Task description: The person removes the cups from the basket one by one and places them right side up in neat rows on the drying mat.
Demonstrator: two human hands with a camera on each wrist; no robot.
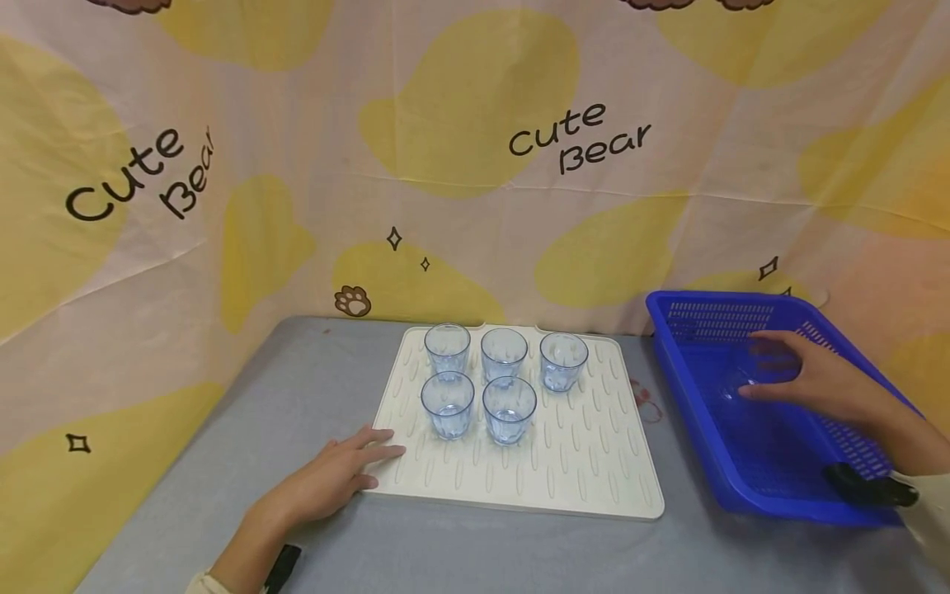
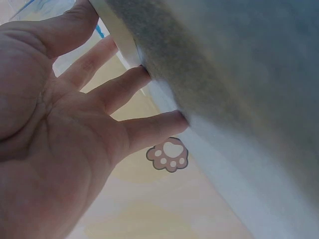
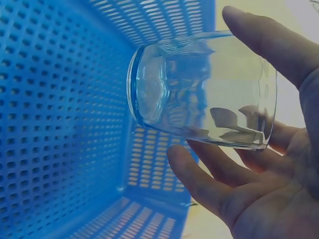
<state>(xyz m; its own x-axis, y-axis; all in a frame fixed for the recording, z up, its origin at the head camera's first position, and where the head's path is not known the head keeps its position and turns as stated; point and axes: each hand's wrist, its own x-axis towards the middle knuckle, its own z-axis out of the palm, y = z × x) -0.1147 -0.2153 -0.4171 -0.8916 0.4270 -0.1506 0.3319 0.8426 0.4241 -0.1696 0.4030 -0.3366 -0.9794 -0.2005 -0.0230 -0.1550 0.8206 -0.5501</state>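
Note:
My right hand reaches into the blue basket and holds a clear drinking glass between thumb and fingers. In the right wrist view the thumb lies along one side of the glass, and fingertips show through its other side. The thick base faces the basket floor; whether it touches is unclear. My left hand rests with spread fingers on the left edge of the white ridged mat. Several matching glasses stand upright on the mat in two rows, among them a front-right glass and a back-right glass.
The deep blue plastic basket with perforated walls stands right of the mat. A grey tabletop lies under both. Behind and at the left hangs a printed cloth with yellow patches and lettering.

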